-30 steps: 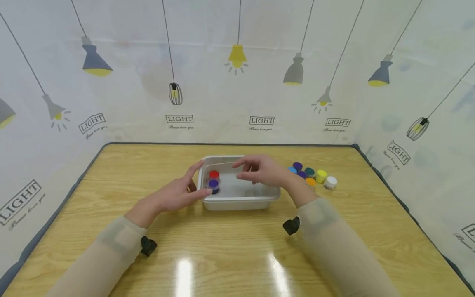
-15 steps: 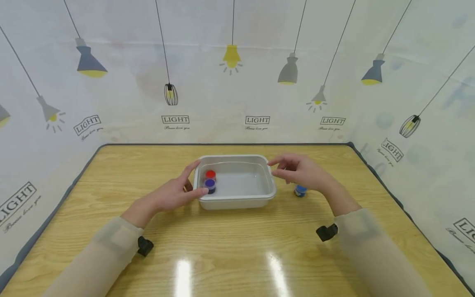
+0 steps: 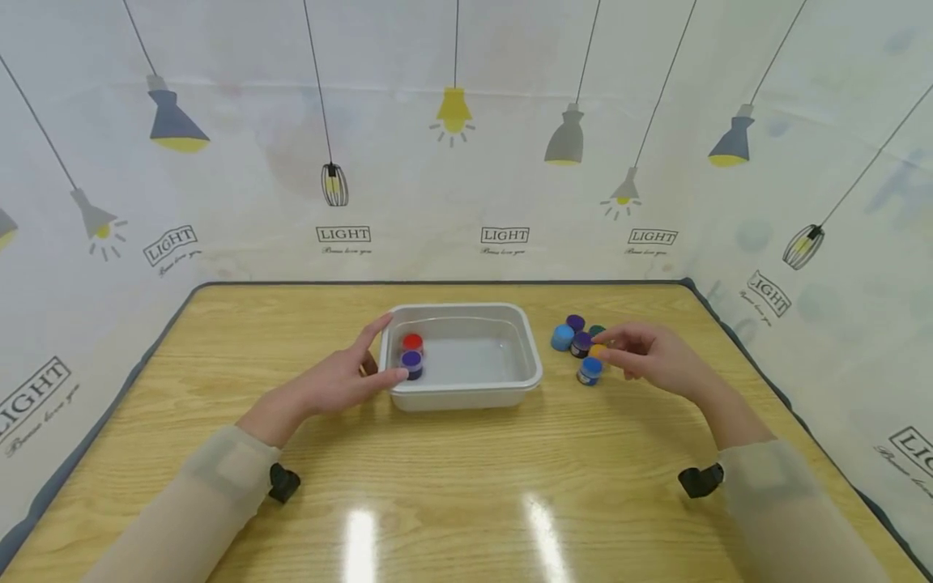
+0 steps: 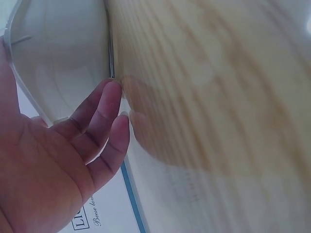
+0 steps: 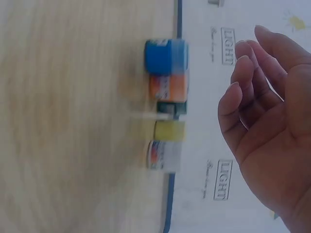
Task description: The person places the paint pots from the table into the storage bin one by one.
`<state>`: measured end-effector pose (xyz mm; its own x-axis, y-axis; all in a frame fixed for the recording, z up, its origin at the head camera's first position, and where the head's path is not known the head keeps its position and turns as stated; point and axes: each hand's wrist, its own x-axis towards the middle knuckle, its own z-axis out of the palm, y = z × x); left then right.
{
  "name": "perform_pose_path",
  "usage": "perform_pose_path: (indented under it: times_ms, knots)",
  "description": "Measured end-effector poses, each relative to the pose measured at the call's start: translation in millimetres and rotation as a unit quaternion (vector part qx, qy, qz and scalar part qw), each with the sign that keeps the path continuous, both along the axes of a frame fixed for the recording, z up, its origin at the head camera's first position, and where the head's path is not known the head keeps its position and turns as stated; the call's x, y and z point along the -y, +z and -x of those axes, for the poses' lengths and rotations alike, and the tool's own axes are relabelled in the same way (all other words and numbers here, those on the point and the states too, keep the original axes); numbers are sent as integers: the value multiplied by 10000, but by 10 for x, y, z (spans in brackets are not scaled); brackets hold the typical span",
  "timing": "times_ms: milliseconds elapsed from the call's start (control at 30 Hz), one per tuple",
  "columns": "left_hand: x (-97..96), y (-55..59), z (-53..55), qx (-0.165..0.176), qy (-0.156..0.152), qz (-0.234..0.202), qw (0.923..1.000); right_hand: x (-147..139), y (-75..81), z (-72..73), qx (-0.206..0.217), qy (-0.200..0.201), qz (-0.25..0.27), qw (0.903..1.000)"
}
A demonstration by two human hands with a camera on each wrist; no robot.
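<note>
A white rectangular tub stands mid-table, holding a red-lidded paint pot and a purple-lidded paint pot at its left end. My left hand rests at that end, thumb and index finger spread along the rim; in the left wrist view its other fingers lie outside by the wall. Over the loose pots hovers my right hand, loosely curled and holding nothing in the right wrist view. Nearest it are an orange pot, partly hidden by the fingertips, and a blue pot.
Beside the orange pot stand a light blue pot, two purple ones and a dark green one, partly covered. A yellow pot and a white pot show in the right wrist view. Printed fabric walls border the table.
My right hand has moved right, from above the tub to the loose pots, uncovering the blue pot. The left hand has kept its place on the tub; the view has shifted slightly.
</note>
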<state>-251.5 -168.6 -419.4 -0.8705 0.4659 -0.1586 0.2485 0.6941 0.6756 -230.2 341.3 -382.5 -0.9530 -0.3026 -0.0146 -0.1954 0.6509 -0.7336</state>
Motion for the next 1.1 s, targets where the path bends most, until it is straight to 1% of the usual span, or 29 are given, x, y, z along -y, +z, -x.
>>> perform_pose_path:
  times_ms: [167, 267, 400, 500, 633, 800, 1100]
  knots:
    - [5, -4, 0, -8, 18, 11, 10000, -222, -111, -41, 47, -136, -72, 9999]
    - [7, -5, 1, -11, 25, 7, 10000, -354, -179, -42, 107, -259, -143, 9995]
    - [7, -2, -4, -5, 23, -11, 10000, -508, -249, -24, 203, -480, -217, 9984]
    - [2, 7, -8, -8, 20, -3, 10000, -605, -274, -7, 288, -700, -270, 9968]
    - [2, 15, -8, 41, 43, 19, 10000, -726, -335, 53, 337, -899, -358, 9947]
    - [16, 13, -7, 73, 49, -13, 10000, -796, -402, 141, 369, -1043, -399, 9931]
    - [20, 10, -11, 113, 31, -61, 9999, -811, -487, 270, 548, -1202, -490, 9900]
